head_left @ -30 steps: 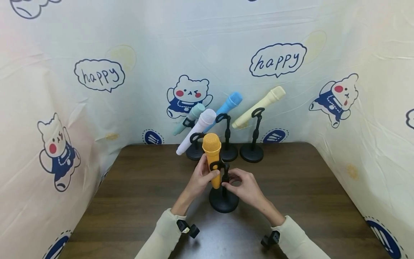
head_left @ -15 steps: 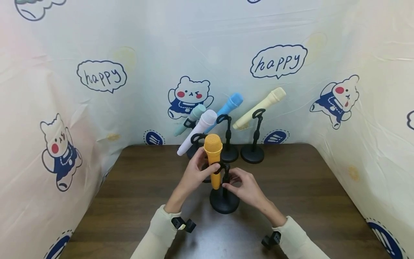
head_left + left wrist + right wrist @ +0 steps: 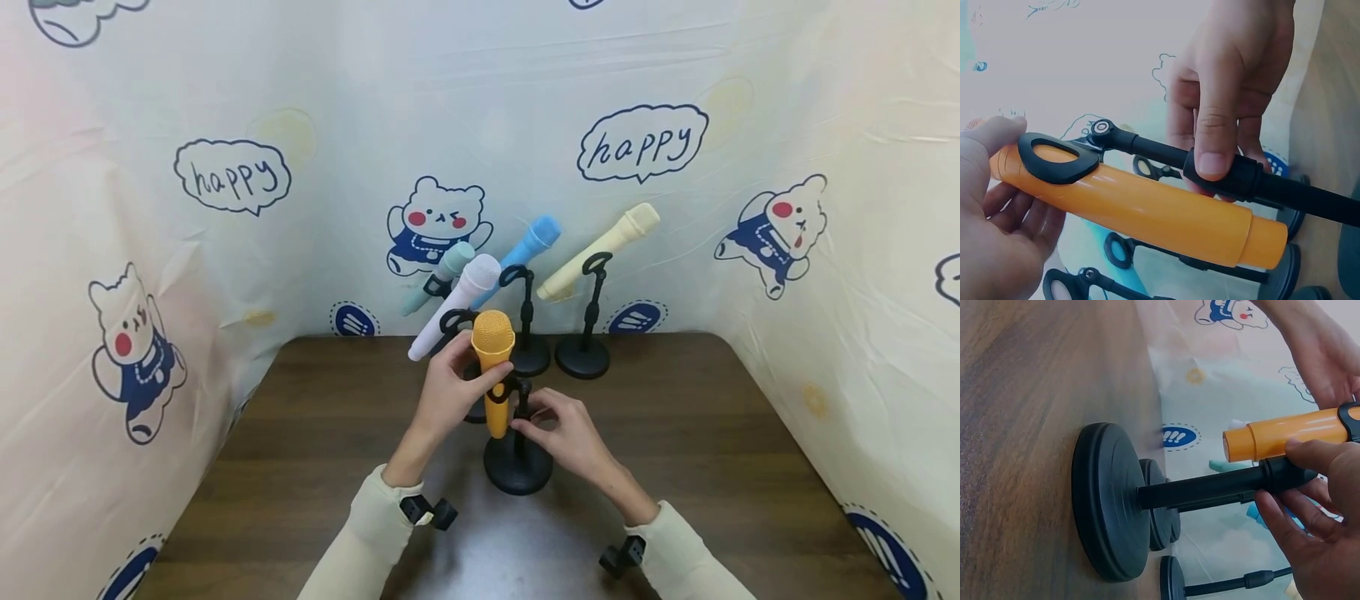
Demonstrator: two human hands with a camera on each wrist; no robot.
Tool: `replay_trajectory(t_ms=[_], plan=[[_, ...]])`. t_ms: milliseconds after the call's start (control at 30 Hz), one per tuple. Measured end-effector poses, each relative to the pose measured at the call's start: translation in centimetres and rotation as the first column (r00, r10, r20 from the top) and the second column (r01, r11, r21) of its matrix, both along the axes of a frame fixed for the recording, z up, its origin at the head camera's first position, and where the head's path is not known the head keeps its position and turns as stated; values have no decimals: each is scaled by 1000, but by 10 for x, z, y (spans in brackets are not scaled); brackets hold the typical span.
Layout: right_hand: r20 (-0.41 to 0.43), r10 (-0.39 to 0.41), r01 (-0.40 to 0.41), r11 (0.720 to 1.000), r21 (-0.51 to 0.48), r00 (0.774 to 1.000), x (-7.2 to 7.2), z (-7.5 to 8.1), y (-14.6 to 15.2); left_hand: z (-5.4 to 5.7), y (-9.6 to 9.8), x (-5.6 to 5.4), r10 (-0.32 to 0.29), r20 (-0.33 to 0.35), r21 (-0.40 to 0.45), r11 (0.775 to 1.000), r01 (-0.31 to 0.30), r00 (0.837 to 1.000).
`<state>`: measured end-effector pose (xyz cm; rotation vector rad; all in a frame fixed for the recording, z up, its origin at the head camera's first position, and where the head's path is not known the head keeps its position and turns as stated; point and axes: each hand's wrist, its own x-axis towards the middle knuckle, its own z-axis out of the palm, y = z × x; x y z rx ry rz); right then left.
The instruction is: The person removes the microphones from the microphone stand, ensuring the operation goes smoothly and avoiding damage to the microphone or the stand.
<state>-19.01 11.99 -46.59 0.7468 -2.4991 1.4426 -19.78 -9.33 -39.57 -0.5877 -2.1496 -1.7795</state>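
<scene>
Orange plastic microphone with mesh head (image 3: 492,337) near upright above the table, at the oval clip of a black round-based stand (image 3: 519,475); can't tell if clip wraps fully round. Left hand (image 3: 442,396) pinches mic's upper body; right hand (image 3: 566,433) grips stand's stem collar. Brown wood-grain table (image 3: 337,467) runs wide on both sides of hands; back edge well beyond, at printed fabric backdrop (image 3: 337,83). Blocking behind: tilted lilac microphone (image 3: 474,283) closest, then teal microphone (image 3: 453,260), blue microphone (image 3: 528,243), pale yellow microphone (image 3: 611,242), rear black stands (image 3: 582,358) near back edge.
</scene>
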Motion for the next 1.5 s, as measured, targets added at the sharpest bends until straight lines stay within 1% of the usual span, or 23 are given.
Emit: replay_trajectory(t_ms=[200, 333, 500, 700, 933, 1200, 1500], plan=[[0, -5, 5, 1000, 5, 1000, 2, 2, -1, -1, 0, -1, -8, -7, 10, 1000, 8, 1000], [-19, 3, -3, 1000, -2, 1000, 3, 0, -1, -1, 0, -3, -20, -14, 7, 1000, 20, 1000], [-43, -9, 8, 1000, -7, 999, 2, -1, -1, 2, 0, -4, -28, -16, 10, 1000, 28, 999], [-26, -8, 8, 1000, 6, 1000, 3, -1, -1, 4, 0, -4, -34, -4, 23, 999, 34, 999], [-30, -4, 4, 1000, 0, 1000, 0, 0, -2, 10, 0, -8, -34, -10, 36, 999, 34, 999], [-25, -6, 6, 1000, -3, 1000, -2, 2, -3, 19, -2, -10, -59, -12, 23, 998, 59, 998], [-12, -9, 9, 1000, -6, 1000, -1, 3, -3, 23, -1, -11, -64, -23, 33, 997, 65, 998]])
